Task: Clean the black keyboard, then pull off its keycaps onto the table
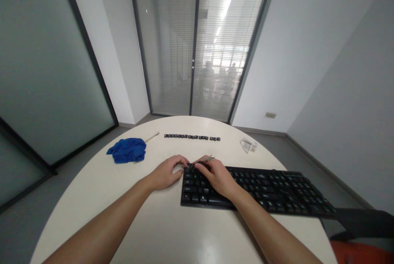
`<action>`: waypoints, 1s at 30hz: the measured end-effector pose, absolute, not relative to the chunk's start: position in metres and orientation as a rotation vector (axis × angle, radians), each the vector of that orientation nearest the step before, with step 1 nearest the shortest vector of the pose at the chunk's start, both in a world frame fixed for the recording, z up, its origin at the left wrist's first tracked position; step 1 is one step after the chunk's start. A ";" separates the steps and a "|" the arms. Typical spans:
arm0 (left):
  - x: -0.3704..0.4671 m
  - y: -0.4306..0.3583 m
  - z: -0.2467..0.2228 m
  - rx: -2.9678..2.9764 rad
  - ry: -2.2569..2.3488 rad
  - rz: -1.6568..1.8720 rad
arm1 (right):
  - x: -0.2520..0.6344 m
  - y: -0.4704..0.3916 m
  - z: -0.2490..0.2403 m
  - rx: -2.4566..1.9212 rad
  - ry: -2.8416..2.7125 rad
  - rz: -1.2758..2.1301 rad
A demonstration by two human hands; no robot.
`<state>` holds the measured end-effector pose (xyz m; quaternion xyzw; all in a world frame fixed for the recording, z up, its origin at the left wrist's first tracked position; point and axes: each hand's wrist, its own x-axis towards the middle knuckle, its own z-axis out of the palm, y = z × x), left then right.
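Note:
A black keyboard (271, 190) lies on the round cream table, its right end reaching the table's edge. At its top left corner my left hand (168, 172) is bent, with thumb and fingertips at the keyboard's edge; what is between them is too small to make out. Over the keyboard's left part, my right hand (217, 177) is closed on a thin metal tool (209, 159), whose tip is near my left fingertips. Beyond both hands, several loose black keycaps (192, 136) stand in a row.
A crumpled blue cloth (129, 150) lies at the left of the table (147, 231), with a thin brush (152, 136) behind it. Some crumpled white wipes (248, 145) are at the right. A black and red chair (363, 251) stands at the lower right, and glass panels rise behind.

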<state>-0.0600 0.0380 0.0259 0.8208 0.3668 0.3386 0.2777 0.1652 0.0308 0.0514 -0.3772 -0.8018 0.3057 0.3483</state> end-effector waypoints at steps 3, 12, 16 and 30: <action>-0.060 0.038 0.026 2.210 0.984 0.905 | 0.165 0.030 0.051 -0.989 -2.128 0.757; -0.059 0.038 0.024 2.207 1.007 0.899 | 0.160 0.026 0.053 -1.078 -2.263 0.554; -0.060 0.039 0.023 2.217 1.002 0.905 | 0.160 0.028 0.049 -1.100 -2.223 0.607; -0.059 0.040 0.021 2.164 1.039 0.899 | 0.158 0.024 0.053 -1.095 -2.246 0.561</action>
